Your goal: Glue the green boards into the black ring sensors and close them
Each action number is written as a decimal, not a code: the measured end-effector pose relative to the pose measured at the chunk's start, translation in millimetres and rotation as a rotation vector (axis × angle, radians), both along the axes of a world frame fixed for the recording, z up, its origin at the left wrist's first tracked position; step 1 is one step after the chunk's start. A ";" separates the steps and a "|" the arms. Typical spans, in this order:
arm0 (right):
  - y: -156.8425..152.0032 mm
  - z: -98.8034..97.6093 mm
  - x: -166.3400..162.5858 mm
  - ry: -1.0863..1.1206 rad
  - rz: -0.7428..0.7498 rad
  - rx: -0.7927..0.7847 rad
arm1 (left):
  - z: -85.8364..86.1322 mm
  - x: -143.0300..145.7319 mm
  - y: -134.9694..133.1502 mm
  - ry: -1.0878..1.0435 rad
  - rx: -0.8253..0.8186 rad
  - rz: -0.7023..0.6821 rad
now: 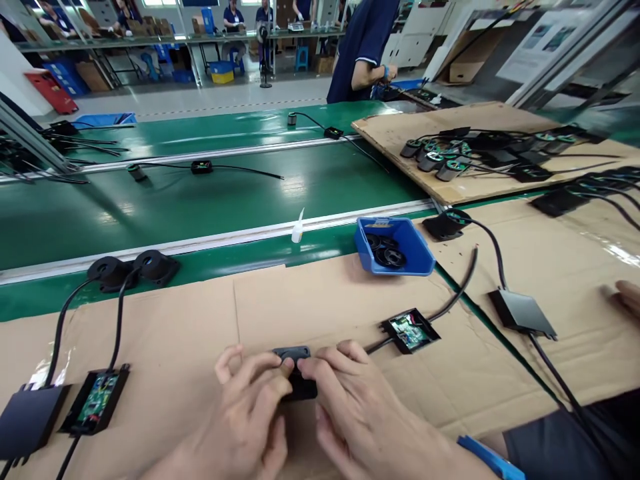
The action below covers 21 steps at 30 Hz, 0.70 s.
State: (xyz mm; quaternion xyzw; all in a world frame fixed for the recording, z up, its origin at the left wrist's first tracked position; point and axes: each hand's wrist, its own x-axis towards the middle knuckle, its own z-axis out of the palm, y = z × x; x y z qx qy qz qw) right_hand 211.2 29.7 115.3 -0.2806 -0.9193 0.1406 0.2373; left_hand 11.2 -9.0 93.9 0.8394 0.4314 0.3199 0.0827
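Both my hands meet low in the middle over a small black plastic part (295, 369) on the brown cardboard (190, 333). My left hand (250, 413) pinches its left side with thumb and fingers. My right hand (350, 407) grips its right side, fingers curled. A cable runs from the part's area to an open black box with a green circuit board (411, 331) just right of my hands. At the near left lie another open box with a board (95, 401) and a closed black box (27, 420), cabled to two round black sensor heads (133, 269).
A blue bin (400, 257) with black rings stands beyond my right hand. A small white glue bottle (298, 228) stands on the green conveyor (175, 200). A cardboard sheet at the back right (400, 130) carries several cabled units. Another person's fingers (627, 295) rest at the right edge; a person in blue (363, 47) stands behind.
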 end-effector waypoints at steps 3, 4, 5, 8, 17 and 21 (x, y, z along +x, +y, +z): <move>3.2 7.6 6.4 -0.078 0.046 -0.058 | 5.2 -15.3 4.3 -0.003 -0.154 -0.090; 4.4 10.4 8.5 -0.114 0.067 -0.086 | 6.0 -19.5 6.5 0.024 -0.173 -0.128; 5.5 13.2 10.6 -0.151 0.089 -0.115 | 6.4 -23.0 8.8 0.057 -0.173 -0.165; 8.5 21.1 15.7 -0.232 0.153 -0.158 | 6.5 -29.2 14.2 0.161 -0.120 -0.230; 13.2 24.6 8.2 -0.262 0.209 0.010 | 8.5 -14.0 13.0 0.144 -0.016 -0.161; 13.2 15.1 4.3 -0.242 0.211 0.030 | 0.3 -6.6 10.8 0.093 0.042 -0.082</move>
